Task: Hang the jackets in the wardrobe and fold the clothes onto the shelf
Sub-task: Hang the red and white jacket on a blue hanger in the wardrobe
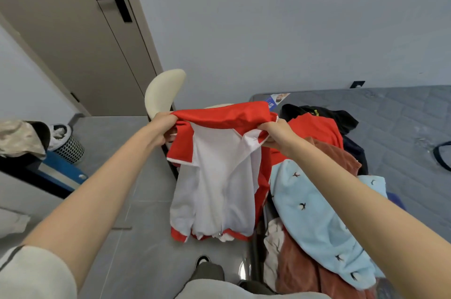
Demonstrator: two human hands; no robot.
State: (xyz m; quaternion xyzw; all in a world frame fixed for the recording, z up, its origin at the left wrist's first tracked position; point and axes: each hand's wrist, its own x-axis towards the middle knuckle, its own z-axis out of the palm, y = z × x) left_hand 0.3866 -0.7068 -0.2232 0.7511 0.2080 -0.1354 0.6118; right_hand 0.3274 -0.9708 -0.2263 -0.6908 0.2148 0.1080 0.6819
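Observation:
A red jacket with a white lining (pixel 217 184) hangs in the air in front of me, lining side toward me, hem down near the floor. My left hand (pixel 162 129) grips its top edge on the left and my right hand (pixel 275 134) grips the top edge on the right. On the grey bed (pixel 402 118) to the right lies a pile of clothes: a light blue garment with small black birds (pixel 319 223), a rust-brown one (pixel 300 274), a red one (pixel 317 128) and a black one (pixel 324 113).
A cream chair back (pixel 163 91) stands just behind the jacket. A mesh bin (pixel 68 145) and a blue object (pixel 61 171) are at the left. A closed door (pixel 80 37) is at the upper left. Grey tiled floor lies below.

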